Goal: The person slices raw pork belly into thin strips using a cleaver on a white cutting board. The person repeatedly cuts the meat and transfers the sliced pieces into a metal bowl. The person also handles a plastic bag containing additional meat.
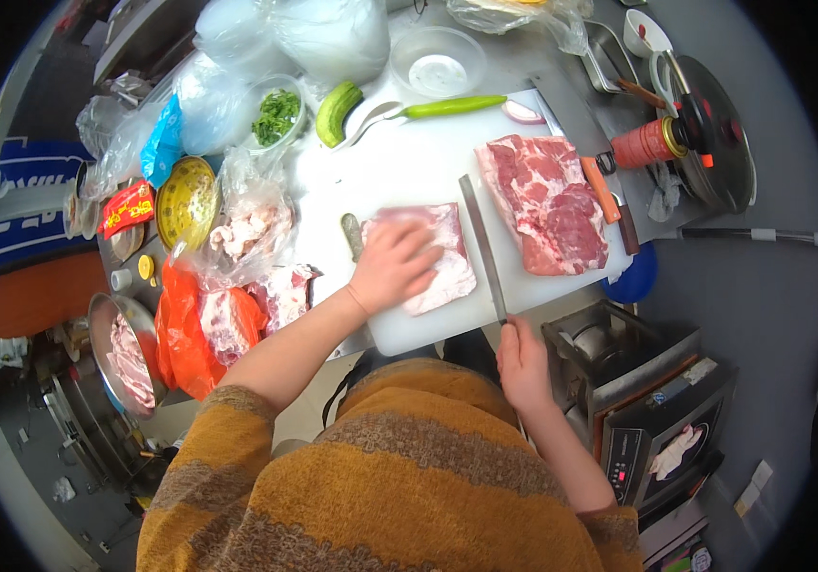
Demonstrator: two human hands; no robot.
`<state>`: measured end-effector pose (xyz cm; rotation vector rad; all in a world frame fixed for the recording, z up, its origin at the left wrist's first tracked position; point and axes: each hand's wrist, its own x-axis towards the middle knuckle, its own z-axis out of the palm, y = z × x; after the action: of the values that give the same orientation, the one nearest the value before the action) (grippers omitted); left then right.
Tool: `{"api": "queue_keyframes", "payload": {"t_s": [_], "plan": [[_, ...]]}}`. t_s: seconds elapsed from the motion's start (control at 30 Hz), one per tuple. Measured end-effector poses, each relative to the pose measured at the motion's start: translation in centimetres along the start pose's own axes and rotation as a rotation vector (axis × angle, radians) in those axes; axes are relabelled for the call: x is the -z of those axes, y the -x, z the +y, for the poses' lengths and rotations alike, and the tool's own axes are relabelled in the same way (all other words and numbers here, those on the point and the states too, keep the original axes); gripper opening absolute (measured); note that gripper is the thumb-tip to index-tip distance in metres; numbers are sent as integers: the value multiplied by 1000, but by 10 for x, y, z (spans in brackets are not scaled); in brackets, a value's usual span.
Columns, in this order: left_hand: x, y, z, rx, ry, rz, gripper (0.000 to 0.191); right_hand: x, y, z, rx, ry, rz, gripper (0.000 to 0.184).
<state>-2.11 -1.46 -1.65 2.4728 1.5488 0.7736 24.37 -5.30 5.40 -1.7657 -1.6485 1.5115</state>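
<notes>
My left hand (398, 266) lies over a smaller slab of raw pork (453, 275) on a white cutting board (416, 168); its fingers are apart and slightly blurred. The handle of a long knife is in my right hand (523, 357), at the board's near edge. Its blade (482, 236), seen nearly edge-on, points away from me between the two slabs. A larger slab of raw pork (545, 207) is to the right of the blade. Left of the smaller slab, partly behind my left hand, is a short green piece (350, 234), possibly cucumber.
Farther back are a curved green gourd (337, 114), a white spoon (373, 118), a green chili pepper (455, 106) and an onion piece (523, 112). An orange-handled tool (598, 189) borders the large slab. Leftward are a red plastic bag (184, 343) and a metal bowl (154, 325) of meat.
</notes>
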Motion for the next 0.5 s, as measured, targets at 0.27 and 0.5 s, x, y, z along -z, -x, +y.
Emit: {"api": "queue_keyframes", "payload": {"t_s": [0.27, 0.5], "plan": [[2, -15, -9, -141, -27, -60, 39, -11, 31, -13, -94, 50, -76, 44], [-2, -24, -18, -168, 96, -143, 39, -12, 29, -27, -149, 95, -116, 42]]}}
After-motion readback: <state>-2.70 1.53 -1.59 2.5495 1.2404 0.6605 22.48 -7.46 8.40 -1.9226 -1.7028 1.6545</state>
